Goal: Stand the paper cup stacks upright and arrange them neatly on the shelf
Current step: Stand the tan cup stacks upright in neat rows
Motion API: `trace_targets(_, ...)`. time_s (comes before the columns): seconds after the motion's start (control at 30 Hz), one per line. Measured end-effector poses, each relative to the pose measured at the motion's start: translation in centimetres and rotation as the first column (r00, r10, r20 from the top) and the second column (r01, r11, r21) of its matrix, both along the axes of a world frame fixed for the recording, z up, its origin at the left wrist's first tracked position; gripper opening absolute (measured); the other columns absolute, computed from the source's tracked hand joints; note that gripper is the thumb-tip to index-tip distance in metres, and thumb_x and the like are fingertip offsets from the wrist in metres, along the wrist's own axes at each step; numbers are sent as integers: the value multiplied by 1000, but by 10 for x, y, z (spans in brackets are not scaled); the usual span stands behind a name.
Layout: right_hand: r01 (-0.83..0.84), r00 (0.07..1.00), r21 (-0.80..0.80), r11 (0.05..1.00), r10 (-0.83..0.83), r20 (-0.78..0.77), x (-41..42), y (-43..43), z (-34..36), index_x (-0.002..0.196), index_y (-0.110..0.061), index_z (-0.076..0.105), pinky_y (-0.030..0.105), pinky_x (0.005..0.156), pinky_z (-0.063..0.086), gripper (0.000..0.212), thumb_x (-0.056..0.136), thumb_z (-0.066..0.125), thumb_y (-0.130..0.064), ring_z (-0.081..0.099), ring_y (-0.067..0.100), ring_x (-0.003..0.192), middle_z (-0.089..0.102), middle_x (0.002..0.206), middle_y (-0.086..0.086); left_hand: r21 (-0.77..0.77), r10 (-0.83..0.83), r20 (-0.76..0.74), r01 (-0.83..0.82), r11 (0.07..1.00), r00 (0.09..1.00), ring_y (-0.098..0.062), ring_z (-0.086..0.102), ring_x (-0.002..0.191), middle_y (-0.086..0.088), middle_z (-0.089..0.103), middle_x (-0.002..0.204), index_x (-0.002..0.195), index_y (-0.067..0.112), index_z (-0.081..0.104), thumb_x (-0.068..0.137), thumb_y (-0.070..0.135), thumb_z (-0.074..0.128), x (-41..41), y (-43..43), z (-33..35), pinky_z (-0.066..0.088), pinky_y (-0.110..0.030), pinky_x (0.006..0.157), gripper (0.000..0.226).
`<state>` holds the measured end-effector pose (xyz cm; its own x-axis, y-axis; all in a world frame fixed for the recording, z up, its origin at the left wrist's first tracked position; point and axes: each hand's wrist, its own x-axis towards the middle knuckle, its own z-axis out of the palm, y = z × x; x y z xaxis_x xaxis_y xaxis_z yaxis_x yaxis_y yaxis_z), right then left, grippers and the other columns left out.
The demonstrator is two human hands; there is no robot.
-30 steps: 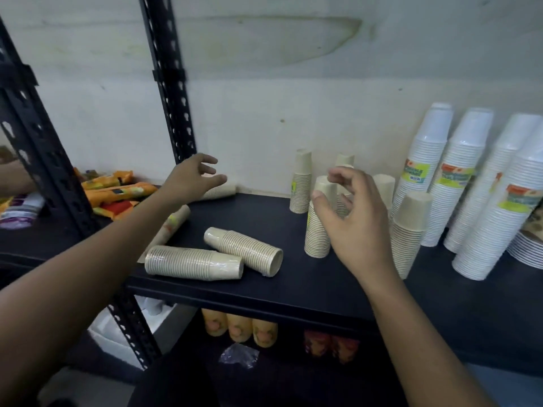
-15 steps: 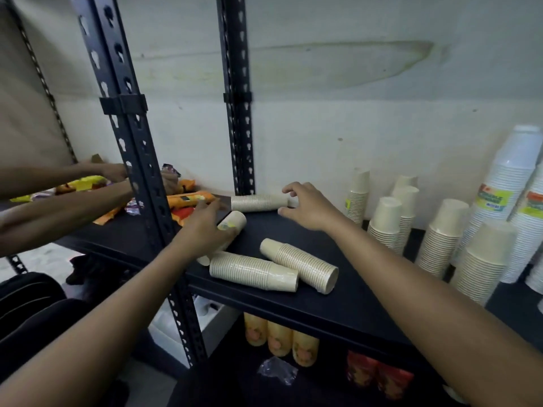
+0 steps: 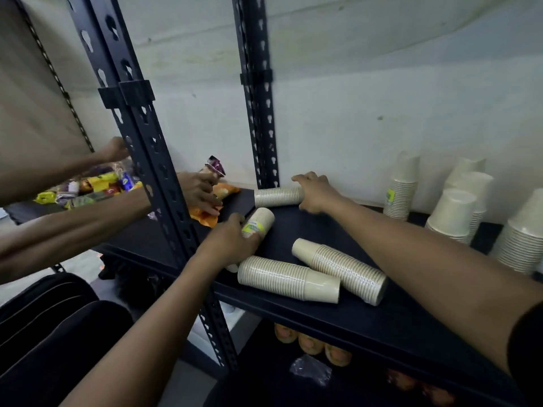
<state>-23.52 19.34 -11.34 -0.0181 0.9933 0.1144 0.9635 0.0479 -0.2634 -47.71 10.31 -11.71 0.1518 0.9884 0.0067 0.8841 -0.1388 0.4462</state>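
Sideways, ribbed beige cup stacks, both hands gripping two

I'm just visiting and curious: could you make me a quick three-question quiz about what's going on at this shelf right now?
1. True or false: the left hand grips a labelled cup stack.
2. How many cup stacks lie on their sides on the shelf, counting those under the hands?
3. What is the right hand on?
A) a lying stack by the wall
B) an upright stack
C) a snack packet

Key:
1. True.
2. Four: one under each hand, plus two front stacks touching near the edge.
3. A. The upright stacks stand further right, untouched.
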Motion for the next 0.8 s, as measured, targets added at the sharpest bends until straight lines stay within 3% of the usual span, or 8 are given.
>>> trace_targets(0.2,-7,996,62,998,1,89,3,13,-11,147,-28,40,42,102,42,67,87,69,-19,38,32,129,43,143,5,15,-12,-21,13,1000,1000,-29,59,118,-11,60,135,145,18,47,92,53,63,0,4,0,44,-32,83,67)
trace_targets(0.33,1,999,102,995,-5,40,7,13,-15,138,-29,45,40,94,44,56,88,67,-18,46,30,120,45,135,6,8,-21,-38,21,1000,999,-27,60,115,-10,62,132,146,19,46,88,58,68,-3,4,0,42,-31,80,73)
trace_targets(0.5,8,999,38,999,-6,-38,12,4,-9,139,-27,45,36,86,46,53,91,66,-22,57,31,112,54,129,14,1,-29,-38,29,1000,999,-26,60,117,-8,61,134,147,21,45,85,57,73,-3,0,1,45,-32,84,77)
trace_targets(0.67,21,975,92,996,0,-222,19,-16,9,136,-24,54,32,92,43,49,89,70,-24,57,29,117,59,130,12,28,-25,22,25,999,999,-23,62,108,-6,63,129,141,24,51,83,53,77,-3,-5,2,53,-33,84,70)
trace_targets(0.8,99,871,174,980,-1,-492,28,-45,37,121,-28,65,25,74,46,44,79,77,-19,58,17,99,63,117,4,146,-19,88,6,989,996,-22,64,104,-6,66,124,136,23,55,80,51,80,-2,-11,11,53,-33,83,68)
